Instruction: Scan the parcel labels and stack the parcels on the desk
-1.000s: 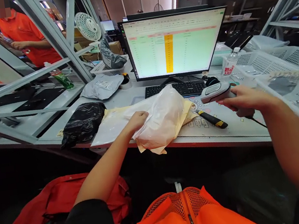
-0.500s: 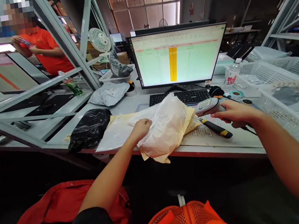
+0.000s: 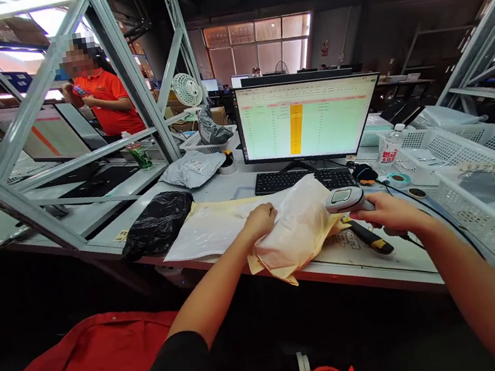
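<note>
My left hand (image 3: 261,220) is closed on the edge of a crumpled white plastic bag (image 3: 296,218), with yellowish wrapping showing along its right and lower side. The bag overhangs the front edge of the desk. Under and left of that hand lies a flat white mailer (image 3: 210,228). My right hand (image 3: 389,214) grips a grey handheld barcode scanner (image 3: 346,198), whose head points left at the bag's right side. Just below the scanner, a black and yellow utility knife (image 3: 371,238) rests on the desk.
A black plastic parcel (image 3: 160,223) and a grey parcel (image 3: 193,167) lie on the left. Behind stand a keyboard (image 3: 275,182) and a monitor (image 3: 307,117). White baskets (image 3: 489,217) and a bottle (image 3: 390,145) are right. Beyond the metal frame (image 3: 128,73) stands a person in orange (image 3: 109,101).
The view has tilted up, so the desk sits lower in the picture. My left hand still holds the bag and my right hand still holds the scanner close beside it.
</note>
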Available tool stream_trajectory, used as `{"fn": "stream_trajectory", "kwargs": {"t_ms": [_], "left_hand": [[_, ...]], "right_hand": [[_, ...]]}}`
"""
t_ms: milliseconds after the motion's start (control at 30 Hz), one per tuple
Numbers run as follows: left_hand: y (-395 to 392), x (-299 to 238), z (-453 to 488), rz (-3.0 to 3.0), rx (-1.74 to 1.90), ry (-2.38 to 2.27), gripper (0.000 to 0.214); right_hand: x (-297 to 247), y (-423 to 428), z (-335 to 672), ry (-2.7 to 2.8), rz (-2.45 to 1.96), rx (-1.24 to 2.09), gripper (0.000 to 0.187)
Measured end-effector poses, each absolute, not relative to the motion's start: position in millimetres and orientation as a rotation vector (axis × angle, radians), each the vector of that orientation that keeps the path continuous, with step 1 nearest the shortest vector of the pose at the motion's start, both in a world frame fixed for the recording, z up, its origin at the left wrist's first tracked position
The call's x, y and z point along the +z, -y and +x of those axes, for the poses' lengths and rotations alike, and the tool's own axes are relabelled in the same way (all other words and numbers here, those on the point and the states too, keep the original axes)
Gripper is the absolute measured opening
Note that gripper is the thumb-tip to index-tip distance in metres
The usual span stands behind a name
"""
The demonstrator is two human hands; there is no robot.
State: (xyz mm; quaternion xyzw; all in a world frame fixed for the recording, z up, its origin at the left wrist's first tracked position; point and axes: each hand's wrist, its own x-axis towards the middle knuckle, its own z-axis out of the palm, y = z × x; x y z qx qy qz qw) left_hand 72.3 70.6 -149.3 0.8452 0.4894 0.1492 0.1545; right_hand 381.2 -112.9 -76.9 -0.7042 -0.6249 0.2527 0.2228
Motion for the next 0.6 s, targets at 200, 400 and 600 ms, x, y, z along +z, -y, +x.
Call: {"fn": "stream_trajectory", "kwargs": {"t_ms": [200,400,600], "left_hand": [[-72,-135,-32,2.480,0.590,-1.369,0.063],[-68,-189,-158,2.618,-0.091,-1.560,0.106],[-73,-207,-179,2.685,-0.004,-1.377,0.072]], "right_hand": [[-103,104,377,1.856,-1.822,0.542,0.039],[-122,97,387,1.799,-1.856,0.533,0.048],[-128,86,378,1.835,-1.805,0.552,0.040]]}}
